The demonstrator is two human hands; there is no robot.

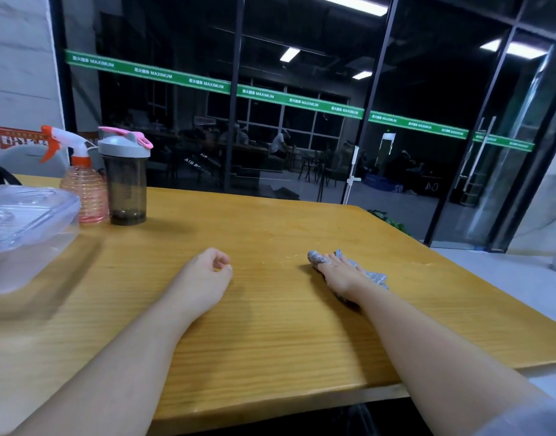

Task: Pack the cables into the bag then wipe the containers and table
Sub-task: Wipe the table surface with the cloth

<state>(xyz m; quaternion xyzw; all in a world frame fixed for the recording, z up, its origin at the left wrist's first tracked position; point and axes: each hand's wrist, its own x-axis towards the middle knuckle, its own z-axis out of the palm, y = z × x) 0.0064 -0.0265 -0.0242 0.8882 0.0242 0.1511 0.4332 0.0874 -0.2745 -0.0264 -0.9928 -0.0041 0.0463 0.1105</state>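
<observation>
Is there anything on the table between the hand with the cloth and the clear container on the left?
Only the left hand, resting loosely curled on the table, lies between the right hand pressing the cloth and the clear container.

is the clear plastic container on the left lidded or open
Lidded. The clear container at the table's left edge has its transparent lid seated flat on top, the moulded rim all round. Whether it is latched, cannot tell.
</observation>
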